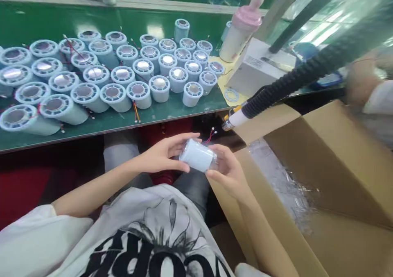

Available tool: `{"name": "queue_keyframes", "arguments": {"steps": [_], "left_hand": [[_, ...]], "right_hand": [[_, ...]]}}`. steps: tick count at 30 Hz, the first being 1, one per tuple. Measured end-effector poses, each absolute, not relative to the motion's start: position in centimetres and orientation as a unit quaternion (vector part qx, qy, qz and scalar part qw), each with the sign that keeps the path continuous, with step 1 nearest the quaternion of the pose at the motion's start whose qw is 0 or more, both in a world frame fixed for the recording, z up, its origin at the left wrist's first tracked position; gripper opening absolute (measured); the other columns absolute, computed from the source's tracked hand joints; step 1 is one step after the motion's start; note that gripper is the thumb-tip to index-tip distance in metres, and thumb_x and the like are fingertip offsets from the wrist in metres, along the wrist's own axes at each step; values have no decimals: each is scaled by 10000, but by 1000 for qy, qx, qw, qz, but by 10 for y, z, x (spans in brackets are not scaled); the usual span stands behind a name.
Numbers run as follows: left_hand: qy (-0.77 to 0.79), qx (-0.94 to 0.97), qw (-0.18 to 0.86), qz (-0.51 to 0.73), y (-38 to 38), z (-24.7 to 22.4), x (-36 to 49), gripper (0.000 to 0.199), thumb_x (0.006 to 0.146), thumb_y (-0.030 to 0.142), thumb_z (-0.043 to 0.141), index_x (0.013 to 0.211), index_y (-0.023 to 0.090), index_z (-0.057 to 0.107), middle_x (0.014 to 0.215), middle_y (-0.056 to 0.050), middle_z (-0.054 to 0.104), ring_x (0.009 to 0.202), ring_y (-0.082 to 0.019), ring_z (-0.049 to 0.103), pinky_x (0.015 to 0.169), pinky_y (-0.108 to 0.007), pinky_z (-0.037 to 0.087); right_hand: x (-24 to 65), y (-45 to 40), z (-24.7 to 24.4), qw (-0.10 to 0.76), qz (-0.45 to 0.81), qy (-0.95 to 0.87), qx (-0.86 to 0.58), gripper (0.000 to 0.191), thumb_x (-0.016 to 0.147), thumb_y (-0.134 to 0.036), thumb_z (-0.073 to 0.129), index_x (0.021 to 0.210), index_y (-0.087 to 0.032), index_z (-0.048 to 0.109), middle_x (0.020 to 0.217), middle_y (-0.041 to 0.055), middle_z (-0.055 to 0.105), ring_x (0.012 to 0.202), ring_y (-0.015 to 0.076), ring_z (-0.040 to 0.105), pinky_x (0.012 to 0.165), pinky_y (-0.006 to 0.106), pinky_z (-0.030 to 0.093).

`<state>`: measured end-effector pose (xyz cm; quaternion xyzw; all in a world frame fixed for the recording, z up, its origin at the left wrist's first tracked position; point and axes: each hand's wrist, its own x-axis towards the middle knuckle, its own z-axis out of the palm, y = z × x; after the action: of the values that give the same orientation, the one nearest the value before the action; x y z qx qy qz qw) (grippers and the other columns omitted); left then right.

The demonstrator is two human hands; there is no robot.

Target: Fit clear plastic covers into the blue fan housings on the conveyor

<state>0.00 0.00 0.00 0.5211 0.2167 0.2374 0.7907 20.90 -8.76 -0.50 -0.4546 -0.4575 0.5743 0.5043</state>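
One end of a pale-blue cylinder [198, 155] is grasped by the left hand [170, 153], its thumb and fingers partly spread around it; the other end, where clear film is seen, is gripped by the curled right hand [226, 168]. The cylinder is held tilted between both hands, off the near edge of the table [172, 105], where similar cylinders [143, 98] are stood.

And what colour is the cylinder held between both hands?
The cylinder is pale blue; the head view, the only one, shows it.
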Motion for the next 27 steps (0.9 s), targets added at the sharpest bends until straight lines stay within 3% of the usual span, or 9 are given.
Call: {"name": "queue_keyframes", "arguments": {"steps": [5, 10, 16, 22, 27], "left_hand": [[246, 450, 810, 285, 27, -28, 41, 674, 632, 233, 830, 1259, 177, 590, 1341, -145, 565, 1245, -299, 510, 1035, -401, 398], [244, 440, 821, 268, 50, -47, 70, 636, 667, 292, 810, 1249, 156, 595, 1271, -146, 619, 1182, -281, 562, 1042, -408, 377], [244, 470, 809, 256, 55, -41, 61, 636, 637, 228, 827, 1217, 153, 577, 1279, -145, 602, 1178, -259, 555, 1011, -380, 400], [198, 524, 799, 222, 32, -22, 23, 560, 672, 99, 783, 1129, 225, 486, 1343, -117, 521, 1115, -191, 577, 897, -322, 481], [173, 554, 786, 213, 15, -6, 6, 616, 679, 83, 771, 1178, 252, 452, 1368, -111, 490, 1194, -223, 538, 948, -352, 471]], "right_hand": [[200, -75, -41, 615, 487, -368, -498, 462, 682, -295, 762, 1078, -249, 528, 1037, 42, 639, 934, 186, 629, 791, 309, 532], [211, -61, -64, 634, 447, -354, -522, 490, 707, -343, 732, 1105, -244, 464, 1105, 74, 625, 985, 203, 625, 843, 348, 522], [221, -54, -59, 607, 460, -403, -508, 513, 679, -343, 765, 1099, -236, 490, 1107, 83, 625, 998, 220, 628, 838, 381, 555], [222, -70, -37, 543, 469, -509, -475, 513, 652, -229, 814, 1103, -249, 571, 1161, 65, 620, 1076, 221, 605, 874, 374, 564], [220, -81, -15, 500, 417, -607, -456, 513, 705, -217, 787, 1159, -250, 551, 1226, 83, 601, 1151, 229, 569, 885, 363, 564]]}}
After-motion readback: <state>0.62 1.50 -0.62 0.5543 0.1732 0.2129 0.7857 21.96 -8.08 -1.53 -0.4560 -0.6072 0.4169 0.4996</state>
